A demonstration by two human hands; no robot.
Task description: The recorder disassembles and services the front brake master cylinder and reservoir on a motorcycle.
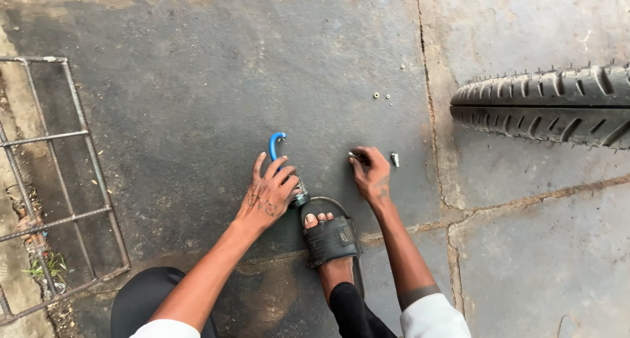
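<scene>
1. Left hand (268, 193): fingers closed around a metal air-hose fitting (300, 197) with a blue hose (274, 143), held against the dark concrete floor (197, 82).
2. Right hand (371, 174): fingertips pinching a small dark part (355, 157) on the floor, beside a loose metal valve piece (395, 159).
3. Sandalled foot (330, 236) between the hands; motorcycle tyre (545, 105) well apart, to the right.

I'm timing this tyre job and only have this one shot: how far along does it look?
Early to middle, I'd guess. Done: the tyre lies off to one side, and small fittings are set out on the concrete. In hand: the left hand holds a blue hose with its metal connector, while the right hand pinches a small part beside another metal piece. Left: nothing looks refitted.
</scene>
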